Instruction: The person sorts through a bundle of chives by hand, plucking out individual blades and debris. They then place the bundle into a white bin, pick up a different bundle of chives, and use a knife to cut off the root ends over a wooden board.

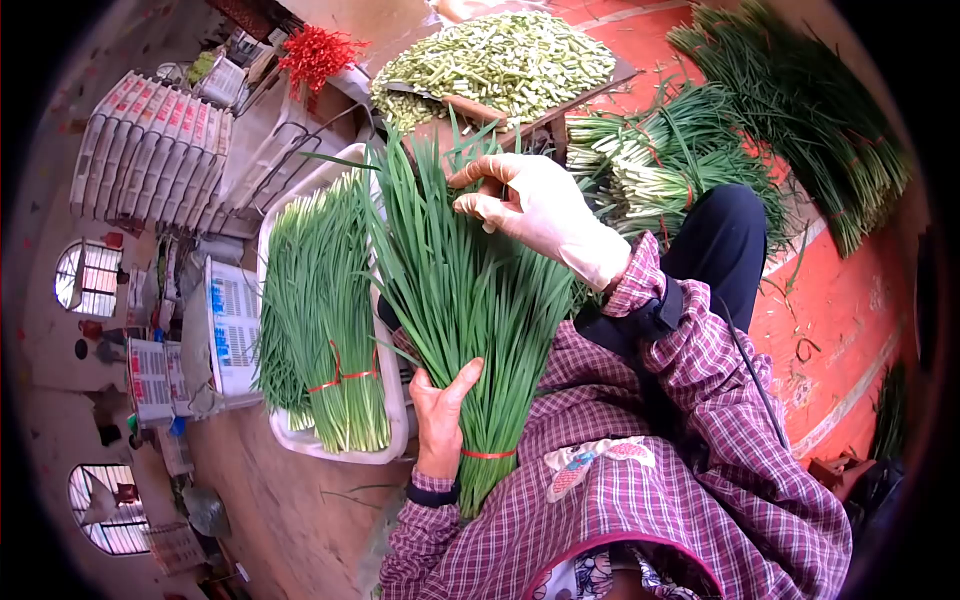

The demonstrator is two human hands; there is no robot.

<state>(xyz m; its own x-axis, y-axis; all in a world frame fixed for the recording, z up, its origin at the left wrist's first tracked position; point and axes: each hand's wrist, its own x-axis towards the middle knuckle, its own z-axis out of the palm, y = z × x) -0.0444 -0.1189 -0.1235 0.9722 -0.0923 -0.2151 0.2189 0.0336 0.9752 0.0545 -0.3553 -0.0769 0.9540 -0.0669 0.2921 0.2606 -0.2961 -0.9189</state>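
Observation:
My left hand (438, 415), bare, is wrapped round the lower part of a bundle of garlic chives (480, 340), its thumb on top. A red band (488, 455) circles the bundle near its stem end. My right hand (545, 215) wears a thin pale glove and hovers over the leaf tips. Its index finger and thumb are curved with a gap between them, and I see nothing held there. Beside the bundle, a white plastic tub (400, 425) holds more chives (325, 310), tied with red bands.
A knife with a wooden handle (472, 108) lies by a heap of chopped pale-green stems (500, 65) on a board. Tied bundles of greens (670, 160) and a darker pile (800, 110) lie on the red floor (850, 330). Stacked white crates (150, 150) and red ties (318, 55) are at left.

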